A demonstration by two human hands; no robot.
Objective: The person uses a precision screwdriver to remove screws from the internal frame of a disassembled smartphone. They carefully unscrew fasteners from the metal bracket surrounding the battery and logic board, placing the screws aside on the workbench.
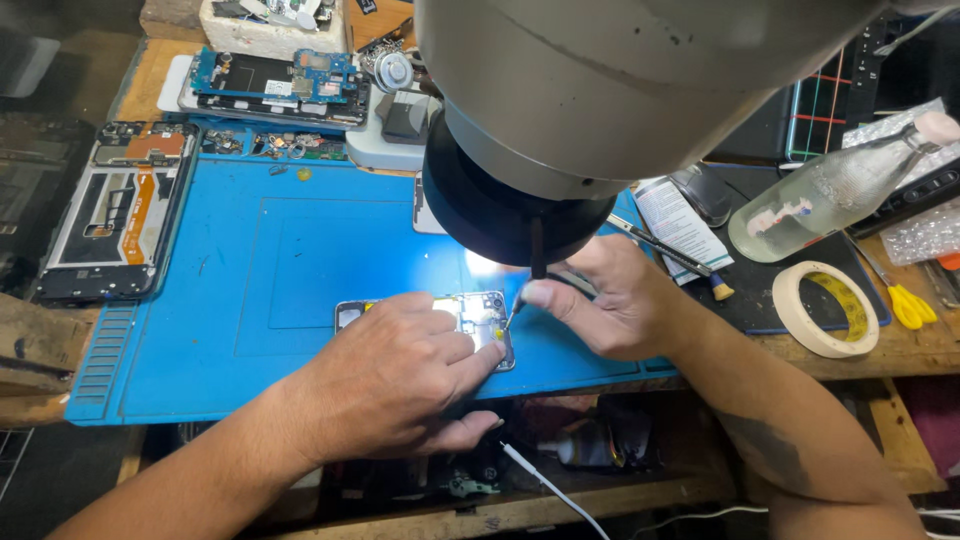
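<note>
I am pressing my left hand (385, 375) flat over the opened, glossy rectangular phone (480, 318) lying on the blue rubbery work mat (260, 270) beneath the grey microscope head (560, 110), while my right hand (600, 300) is pinching a thin metal-tipped tool (512, 318) at the phone's corner; light, steady pressure seems best there.

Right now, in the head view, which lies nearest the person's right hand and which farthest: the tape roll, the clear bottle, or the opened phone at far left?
1. Tape roll, just to its right.
2. Clear bottle, farther right, up the bench.
3. Opened phone, across the blue mat, far left.
Measured from the right hand.
</note>
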